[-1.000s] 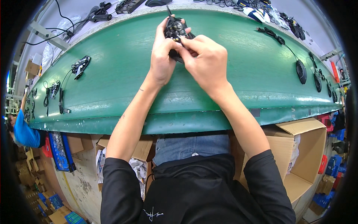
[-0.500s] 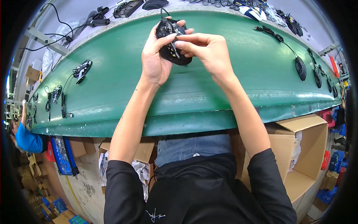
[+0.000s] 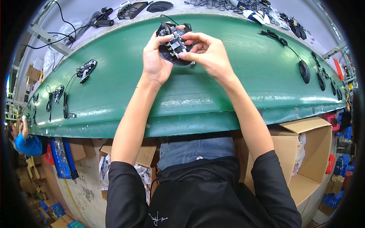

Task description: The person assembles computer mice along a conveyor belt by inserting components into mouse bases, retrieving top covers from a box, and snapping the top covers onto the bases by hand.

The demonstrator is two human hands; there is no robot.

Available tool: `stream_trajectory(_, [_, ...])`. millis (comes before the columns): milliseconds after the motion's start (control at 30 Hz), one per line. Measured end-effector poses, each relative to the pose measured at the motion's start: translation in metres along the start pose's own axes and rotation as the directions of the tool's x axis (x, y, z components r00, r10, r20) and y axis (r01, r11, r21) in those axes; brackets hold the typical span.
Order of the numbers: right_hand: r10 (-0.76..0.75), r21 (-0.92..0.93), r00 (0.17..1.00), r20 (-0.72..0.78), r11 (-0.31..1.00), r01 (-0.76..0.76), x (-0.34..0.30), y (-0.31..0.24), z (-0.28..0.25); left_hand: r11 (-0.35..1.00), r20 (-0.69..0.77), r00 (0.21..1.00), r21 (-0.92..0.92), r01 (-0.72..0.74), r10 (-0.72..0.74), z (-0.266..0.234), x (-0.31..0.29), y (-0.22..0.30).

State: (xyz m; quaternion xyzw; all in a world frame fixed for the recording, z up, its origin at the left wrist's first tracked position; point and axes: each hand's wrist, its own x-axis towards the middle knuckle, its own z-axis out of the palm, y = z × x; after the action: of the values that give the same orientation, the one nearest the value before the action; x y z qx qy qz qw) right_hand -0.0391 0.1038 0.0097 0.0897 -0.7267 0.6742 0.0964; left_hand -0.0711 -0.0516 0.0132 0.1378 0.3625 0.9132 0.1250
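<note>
Above the green work surface I hold an opened black computer mouse [image 3: 173, 60] with its insides showing. My left hand [image 3: 156, 62] is closed round its left side, the thumb lying over the parts on top. My right hand [image 3: 211, 55] pinches the right edge of the circuit board [image 3: 175, 45] with thumb and fingers. The board sits over the black base, and my fingers partly cover where the two meet. A black cable [image 3: 167, 16] loops from the far end of the mouse; a bundled cable shows behind my fingers.
Open mouse parts with cables [image 3: 86, 70] lie on the green surface [image 3: 125, 83] at left. Finished-looking black mice [image 3: 304, 71] lie at right. Loose parts [image 3: 224, 4] cover the far shelf. Cardboard boxes [image 3: 310, 152] stand below. A person in blue [image 3: 28, 144] works at far left.
The circuit board now shows more fully and looks tilted over the base. My right fingers have spread along its edge. At far left, the other person's hand has come down.
</note>
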Motion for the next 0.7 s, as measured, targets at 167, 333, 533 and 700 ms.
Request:
stream_trajectory(167, [-0.114,-0.179,0.993,0.014,0.977,0.115,0.000,0.000,0.007,1.000,-0.054,0.999,0.018,0.000,0.001,-0.005,-0.003,-0.002])
stream_trajectory(333, [-0.231,-0.213,0.973,0.026,0.950,0.231,-0.003,0.015,-0.003,0.999,-0.084,0.996,0.022,0.042,-0.040,-0.001,-0.001,-0.015])
stream_trajectory(533, [0.123,-0.312,0.955,0.270,0.950,-0.034,0.008,-0.012,-0.051,0.983,-0.020,0.986,0.083,0.166,-0.164,0.006,0.000,-0.010])
stream_trajectory(700, [0.038,-0.510,0.999,0.004,0.860,-0.031,-0.013,-0.120,-0.181,0.984,-0.040,0.987,0.075,0.160,-0.157,-0.001,-0.004,0.001])
